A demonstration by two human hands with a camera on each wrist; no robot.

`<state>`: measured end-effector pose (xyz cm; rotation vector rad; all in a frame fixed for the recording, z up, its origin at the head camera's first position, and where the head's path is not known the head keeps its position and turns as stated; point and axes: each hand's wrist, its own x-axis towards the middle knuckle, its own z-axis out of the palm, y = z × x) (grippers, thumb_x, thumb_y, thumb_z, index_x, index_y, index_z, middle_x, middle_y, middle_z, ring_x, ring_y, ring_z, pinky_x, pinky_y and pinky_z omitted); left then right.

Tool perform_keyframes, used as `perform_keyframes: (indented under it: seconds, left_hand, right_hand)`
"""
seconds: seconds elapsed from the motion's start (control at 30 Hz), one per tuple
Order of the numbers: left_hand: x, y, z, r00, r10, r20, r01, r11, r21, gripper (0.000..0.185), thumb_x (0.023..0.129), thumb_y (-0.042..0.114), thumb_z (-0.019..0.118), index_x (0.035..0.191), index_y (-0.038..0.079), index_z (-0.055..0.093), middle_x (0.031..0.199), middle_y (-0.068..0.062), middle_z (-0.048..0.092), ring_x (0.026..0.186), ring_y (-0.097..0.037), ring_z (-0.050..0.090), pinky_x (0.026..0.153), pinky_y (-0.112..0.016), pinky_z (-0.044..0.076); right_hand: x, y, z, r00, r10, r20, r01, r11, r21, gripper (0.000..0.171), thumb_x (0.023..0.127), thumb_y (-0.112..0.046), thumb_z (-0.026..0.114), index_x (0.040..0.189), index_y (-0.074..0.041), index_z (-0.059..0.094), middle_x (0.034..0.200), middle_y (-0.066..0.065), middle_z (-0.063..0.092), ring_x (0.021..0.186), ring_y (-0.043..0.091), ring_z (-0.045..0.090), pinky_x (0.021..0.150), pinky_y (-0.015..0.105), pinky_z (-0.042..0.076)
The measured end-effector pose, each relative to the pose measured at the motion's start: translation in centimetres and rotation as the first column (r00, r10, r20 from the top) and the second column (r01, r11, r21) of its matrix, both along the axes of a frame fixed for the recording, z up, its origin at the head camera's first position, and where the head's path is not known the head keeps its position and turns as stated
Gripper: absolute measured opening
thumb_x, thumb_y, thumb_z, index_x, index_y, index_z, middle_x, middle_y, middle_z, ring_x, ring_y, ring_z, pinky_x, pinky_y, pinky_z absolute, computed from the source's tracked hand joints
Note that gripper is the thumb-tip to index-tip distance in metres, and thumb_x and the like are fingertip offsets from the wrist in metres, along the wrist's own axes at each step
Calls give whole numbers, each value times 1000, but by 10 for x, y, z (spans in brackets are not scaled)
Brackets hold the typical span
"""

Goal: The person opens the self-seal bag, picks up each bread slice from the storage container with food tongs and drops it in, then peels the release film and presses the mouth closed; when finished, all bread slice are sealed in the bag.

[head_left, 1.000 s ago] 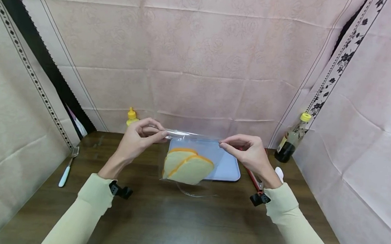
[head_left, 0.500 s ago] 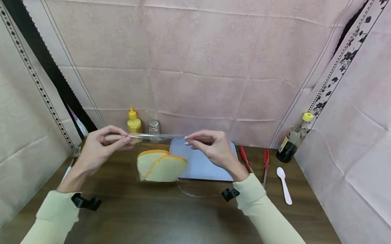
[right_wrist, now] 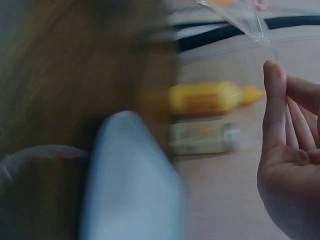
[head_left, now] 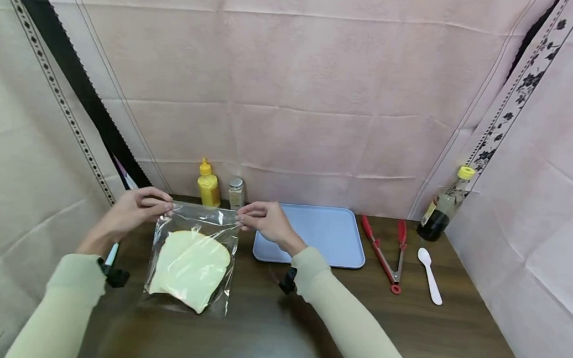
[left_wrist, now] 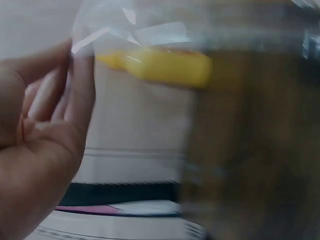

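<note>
Fork with white handle [head_left: 111, 254]: mostly hidden behind left wrist | left hand [head_left: 132, 211]: fingers pinch top-left corner of clear plastic zip bag [head_left: 192, 261] holding pale bread slices [head_left: 189, 270], flat on dark wooden worktop [head_left: 266, 333] at 9 o'clock of light-blue tray [head_left: 312, 236] | right hand [head_left: 266, 222]: fingers pinch top-right corner | wrist views blurred; the right wrist view alone shows loosely straight fingers [right_wrist: 275, 107]

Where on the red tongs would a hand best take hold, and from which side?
Probably mid-length on the red tongs, pinching both arms from above. They lie flat on the table, arms spread towards the wall and joined at the near end, with bare wood between the blue tray and white spoon.
</note>
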<state>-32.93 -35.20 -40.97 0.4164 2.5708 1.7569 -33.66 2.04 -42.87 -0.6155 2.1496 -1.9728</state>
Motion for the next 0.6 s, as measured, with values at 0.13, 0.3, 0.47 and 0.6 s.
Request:
perform_keyframes:
  seconds: [0.13,0.3,0.47,0.6]
  left_hand:
    - [-27,7,-32,992,124,-13,-124,976,-178,31,107,19,71,129,-3,68,119,-19,80,95,-11,79,79,-28,66]
    - [-40,19,-57,957,284,-53,-287,910,-301,20,109,17,67,123,4,73,119,-21,79,95,-20,78,73,-25,62]
    - [-45,24,-63,932,355,-77,-360,872,-331,18,109,12,64,121,2,73,119,-24,80,98,-33,80,75,-34,64]
    - [-44,30,-61,932,349,-94,-355,834,-422,25,109,14,60,128,2,72,128,-26,76,113,-43,73,88,-49,60]
  right_hand:
    - [-17,-22,-30,993,-119,-6,119,989,86,16,103,-6,73,117,0,79,112,19,82,104,39,80,95,52,65]
    - [-22,-29,-44,992,-124,-7,123,969,215,36,105,-8,66,141,-5,69,142,15,72,118,36,76,100,49,62]
    - [-20,-19,-42,996,-93,10,87,958,274,46,108,-13,63,154,-11,59,160,11,58,136,33,67,109,48,58]
    - [-18,0,-41,996,-89,12,83,967,242,40,111,-14,62,150,-8,61,156,19,60,130,36,70,108,50,59]
